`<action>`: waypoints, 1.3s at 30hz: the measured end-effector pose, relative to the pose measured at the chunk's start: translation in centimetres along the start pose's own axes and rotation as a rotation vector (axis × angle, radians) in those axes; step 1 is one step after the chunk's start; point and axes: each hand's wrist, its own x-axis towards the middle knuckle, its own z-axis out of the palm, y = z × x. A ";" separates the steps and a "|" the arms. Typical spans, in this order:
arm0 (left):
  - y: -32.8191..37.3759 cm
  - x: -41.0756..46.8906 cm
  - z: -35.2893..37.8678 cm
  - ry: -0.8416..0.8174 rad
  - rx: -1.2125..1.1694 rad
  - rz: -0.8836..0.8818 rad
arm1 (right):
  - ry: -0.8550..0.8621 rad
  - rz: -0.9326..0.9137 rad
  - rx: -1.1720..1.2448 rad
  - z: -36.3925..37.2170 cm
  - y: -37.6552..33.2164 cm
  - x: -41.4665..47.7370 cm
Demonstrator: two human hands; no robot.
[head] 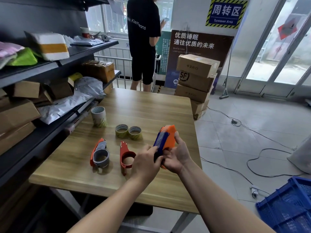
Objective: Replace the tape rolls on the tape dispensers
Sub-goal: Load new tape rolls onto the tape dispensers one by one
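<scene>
Left hand (146,163) and right hand (176,157) both grip the orange-and-blue tape dispenser (167,137) over the counter's (151,106) right edge; I judge it early, since the red dispenser (126,157) sits empty and two tape rolls (121,131) wait mid-counter.

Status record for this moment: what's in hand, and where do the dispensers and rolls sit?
held: orange-blue dispenser, above the table
left hand: grips its blue part
right hand: grips its orange body
grey-orange dispenser: lying on the table, left of the hands
red dispenser: lying beside it, hoop looks empty
roll pair: side by side, beyond the red dispenser
roll stack: upright, further back and left
</scene>
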 end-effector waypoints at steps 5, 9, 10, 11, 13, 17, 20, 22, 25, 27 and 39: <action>0.2 0.5 0.2 -0.014 -0.034 -0.113 | 0.013 -0.041 0.060 0.6 0.9 -0.3; -0.1 0.9 0.0 -0.038 -0.032 -0.163 | 0.045 -0.078 0.040 1.3 1.7 -0.5; -0.2 1.0 0.0 -0.040 -0.031 -0.167 | 0.053 -0.085 0.043 1.6 1.8 -0.5; -0.3 1.2 0.0 -0.035 -0.032 -0.173 | 0.056 -0.089 0.044 1.9 1.9 -0.6; -0.7 1.6 0.0 -0.010 -0.040 -0.196 | 0.048 -0.084 0.017 2.5 2.1 -0.8; -1.7 2.2 -0.1 0.008 -0.115 -0.256 | 0.016 -0.096 -0.096 3.6 2.5 -1.1; -2.1 2.6 0.0 0.000 -0.167 -0.323 | 0.064 -0.152 -0.244 4.5 2.7 -1.2; -2.4 2.9 0.1 -0.010 -0.216 -0.367 | 0.188 -0.210 -0.396 4.8 2.7 -1.1; -2.8 3.2 0.2 -0.055 -0.301 -0.422 | 0.327 -0.400 -0.600 4.0 2.7 -1.2; -3.1 3.4 0.3 -0.085 -0.352 -0.480 | 0.391 -0.578 -0.632 3.3 2.8 -1.4; -5.1 1.8 1.6 -0.264 -0.815 -0.920 | 0.517 -0.269 -0.730 -5.0 3.8 1.7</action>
